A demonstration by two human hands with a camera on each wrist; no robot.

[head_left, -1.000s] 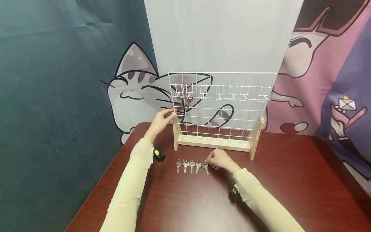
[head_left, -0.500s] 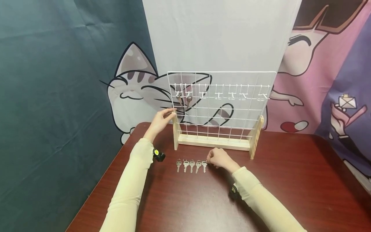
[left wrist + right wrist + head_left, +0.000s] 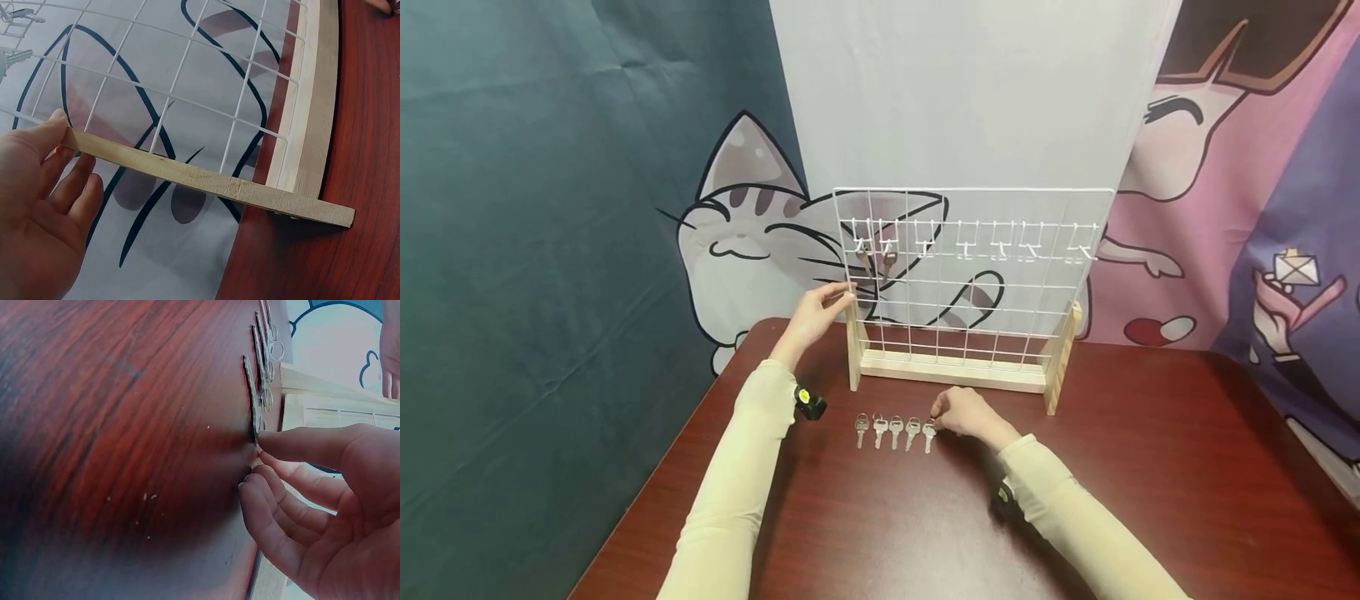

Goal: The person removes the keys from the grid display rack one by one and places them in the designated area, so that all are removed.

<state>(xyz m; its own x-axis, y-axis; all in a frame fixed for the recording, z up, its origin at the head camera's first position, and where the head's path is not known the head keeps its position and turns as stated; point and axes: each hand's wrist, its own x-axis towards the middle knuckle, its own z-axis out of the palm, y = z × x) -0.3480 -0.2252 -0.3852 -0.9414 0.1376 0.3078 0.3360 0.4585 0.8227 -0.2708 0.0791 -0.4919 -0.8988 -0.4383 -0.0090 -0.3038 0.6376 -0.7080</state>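
A white wire grid rack (image 3: 951, 367) on a wooden stand rises from the table. My left hand (image 3: 815, 317) pinches the top of its left wooden post (image 3: 187, 175) between thumb and fingers. Two keys (image 3: 889, 265) hang from hooks at the grid's left end. Several keys with rings lie in a row in front of the stand, among them the leftmost key (image 3: 861, 431). At the row's right end, my right hand (image 3: 966, 414) pinches the head end of the last key (image 3: 929, 437). In the right wrist view, thumb and index finger meet at that key (image 3: 249, 381); the fingers partly hide its ring.
Several more white hooks (image 3: 1000, 248) run along the grid to the right. The red-brown table (image 3: 1150, 467) extends to both sides. Behind the rack hangs a cloth backdrop (image 3: 985, 92) with cartoon figures.
The rightmost key has turned from slanted to nearly straight and shifted slightly left, close to the row, with my right hand at it. My left hand stays at the post.
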